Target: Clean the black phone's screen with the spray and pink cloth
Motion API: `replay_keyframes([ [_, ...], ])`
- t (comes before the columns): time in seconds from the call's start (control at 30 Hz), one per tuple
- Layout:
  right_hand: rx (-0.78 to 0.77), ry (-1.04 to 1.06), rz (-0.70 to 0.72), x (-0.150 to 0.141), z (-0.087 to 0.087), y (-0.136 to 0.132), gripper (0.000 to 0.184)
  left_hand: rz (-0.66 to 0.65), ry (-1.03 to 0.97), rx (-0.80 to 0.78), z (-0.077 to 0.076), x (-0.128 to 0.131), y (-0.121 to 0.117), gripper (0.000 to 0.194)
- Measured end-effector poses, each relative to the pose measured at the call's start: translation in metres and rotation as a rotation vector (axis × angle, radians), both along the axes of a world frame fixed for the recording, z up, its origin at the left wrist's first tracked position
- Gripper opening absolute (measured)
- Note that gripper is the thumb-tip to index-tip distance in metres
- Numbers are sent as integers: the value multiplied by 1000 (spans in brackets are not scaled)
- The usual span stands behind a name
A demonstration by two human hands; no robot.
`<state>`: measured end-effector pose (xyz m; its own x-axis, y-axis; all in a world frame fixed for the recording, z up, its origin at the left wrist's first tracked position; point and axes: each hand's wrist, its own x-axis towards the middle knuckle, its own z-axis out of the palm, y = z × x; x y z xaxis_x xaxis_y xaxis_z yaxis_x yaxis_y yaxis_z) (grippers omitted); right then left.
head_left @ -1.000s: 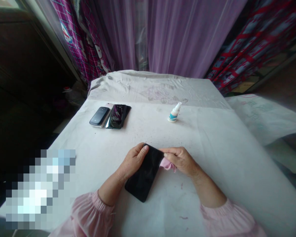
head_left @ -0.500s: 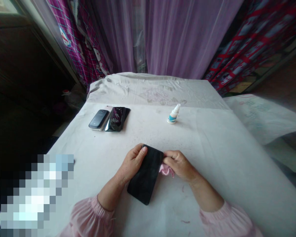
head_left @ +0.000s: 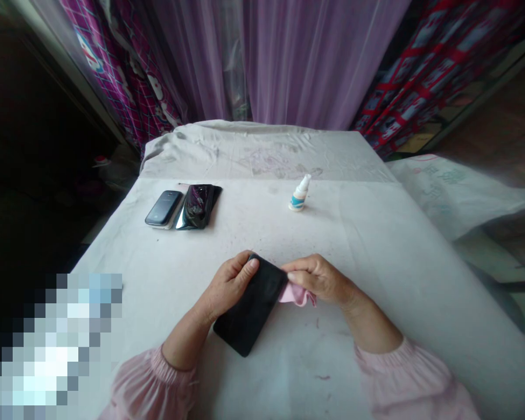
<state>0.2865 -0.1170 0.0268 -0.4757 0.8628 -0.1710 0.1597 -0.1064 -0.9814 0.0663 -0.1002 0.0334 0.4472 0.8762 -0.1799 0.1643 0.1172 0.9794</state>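
My left hand (head_left: pixel 231 284) grips a flat black device (head_left: pixel 250 312), a large phone or small tablet, with the thumb over its upper left edge and the other fingers hidden behind it. The device is tilted, its dark face toward me. At its upper right corner, my right hand (head_left: pixel 321 280) is closed on a pink cloth (head_left: pixel 298 294), which hangs below the fingers and touches the device's edge. Part of the cloth is hidden by the fingers and the device.
A small white spray bottle (head_left: pixel 299 195) with a blue label stands beyond my hands. To the left lie a dark phone (head_left: pixel 164 208) and a few stacked glossy black phones (head_left: pixel 196 205). A blurred-out area covers the near left of the white-covered table (head_left: pixel 376 256).
The view has shifted a little. My left hand keeps its hold on the device, while my right hand and the cloth make small movements along its upper right edge.
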Motion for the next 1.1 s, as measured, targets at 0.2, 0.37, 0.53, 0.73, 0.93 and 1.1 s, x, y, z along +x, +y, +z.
replay_keyframes([
  [0.2, 38, -33, -68, -6, 9, -2, 36, -2, 42, 61, 2, -2, 0, 43],
  [0.37, 36, -51, -155, -16, 9, -5, 30, 8, 52, 80, 4, -2, 0, 44],
  [0.53, -40, 9, -155, -26, 7, -7, 23, 55, -100, -75, 4, -1, 0, 47],
  [0.73, -67, 157, -244, -22, 6, -7, 36, 200, -427, -465, -5, 7, 0, 46],
  [0.93, 0, 97, -259, -40, 12, -15, 36, 339, -663, -803, -18, 14, 2, 25],
  [1.1, 150, 113, -429, -59, 18, -17, 24, 217, -855, -901, -29, 5, 5, 8],
])
